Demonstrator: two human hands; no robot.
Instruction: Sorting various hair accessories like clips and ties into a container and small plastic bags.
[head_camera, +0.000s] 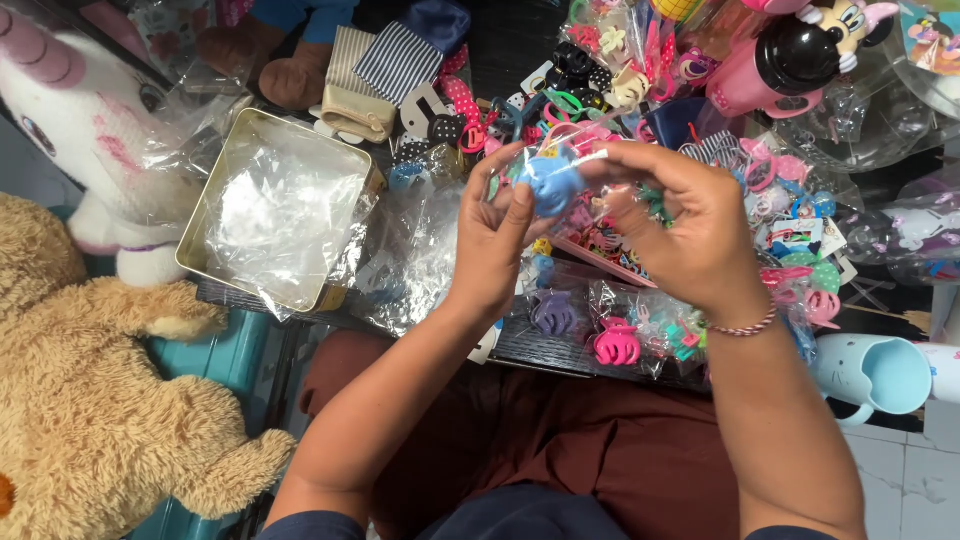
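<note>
Far left, at 9 o'clock from my hands: a tan teddy bear (90, 400) lying flat, with a white plush unicorn (90, 110) above it at 10 o'clock. Neither touches anything I am working on.

Next over, a square gold tin (280, 215), lid off, lined with crumpled clear plastic. It sits at 9 o'clock from my left hand, close by but apart.

My left hand (495, 240) is closed in a pinch: thumb and fingers grip the clear bag (560, 175) at its left edge, thumb pressed just beside the blue hair clip (553, 185) that shows through the film. The clip is up off the table, inside the bag, between both hands.

My right hand (690, 235) is curled around the bag's right side, fingers gripping the plastic from behind. Whether the bag's mouth is open I cannot tell; the film is too wrinkled.

My judgement on handling: keep the pinch on the film, not the clip's teeth, and keep the bag taut between both hands so the clip does not slide to a corner. Thin plastic tears easily if snagged on the claw.

Below, at 6 o'clock, a purple clip (552, 312) and a pink clip (617, 345) lie bagged on the dark table (540, 350). At 4 o'clock, far right, a pale blue cup (875, 375) lies on its side.
</note>
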